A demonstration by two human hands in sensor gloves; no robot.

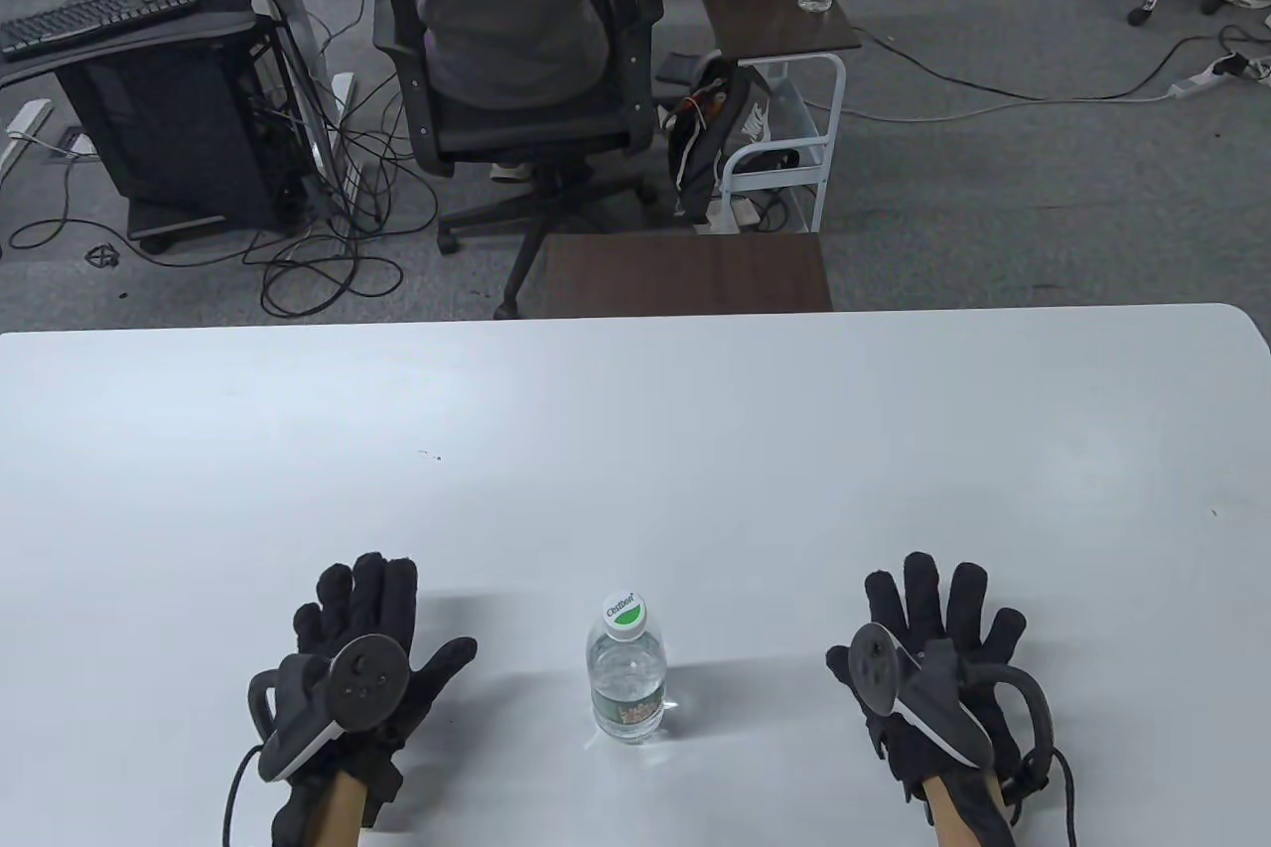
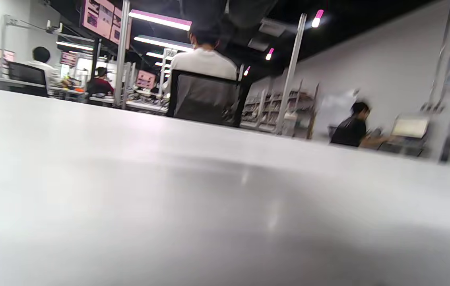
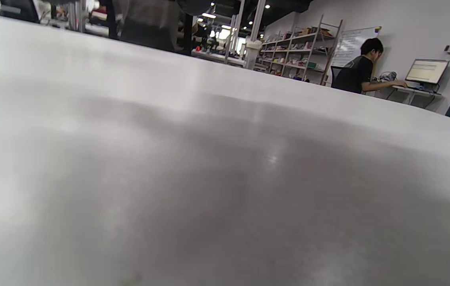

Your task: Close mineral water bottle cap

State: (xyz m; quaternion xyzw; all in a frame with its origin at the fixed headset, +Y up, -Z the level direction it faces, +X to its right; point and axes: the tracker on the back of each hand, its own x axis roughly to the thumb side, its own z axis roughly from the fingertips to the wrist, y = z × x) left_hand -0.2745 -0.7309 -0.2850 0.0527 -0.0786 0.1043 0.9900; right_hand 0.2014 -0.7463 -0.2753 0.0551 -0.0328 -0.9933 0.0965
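Note:
A small clear mineral water bottle [image 1: 626,678] stands upright on the white table [image 1: 635,450] near its front edge, with a white and green cap [image 1: 626,615] on top. My left hand [image 1: 372,634] lies flat on the table to the left of the bottle, fingers spread, holding nothing. My right hand [image 1: 928,634] lies flat to the right of the bottle, fingers spread, holding nothing. Both hands are apart from the bottle. Both wrist views show only the bare tabletop [image 2: 209,198] [image 3: 209,178] and the room behind; no fingers or bottle appear there.
Past the table's far edge stand a small brown side table [image 1: 685,273], an office chair with a seated person [image 1: 511,43] and floor cables. The table holds only the bottle and my hands.

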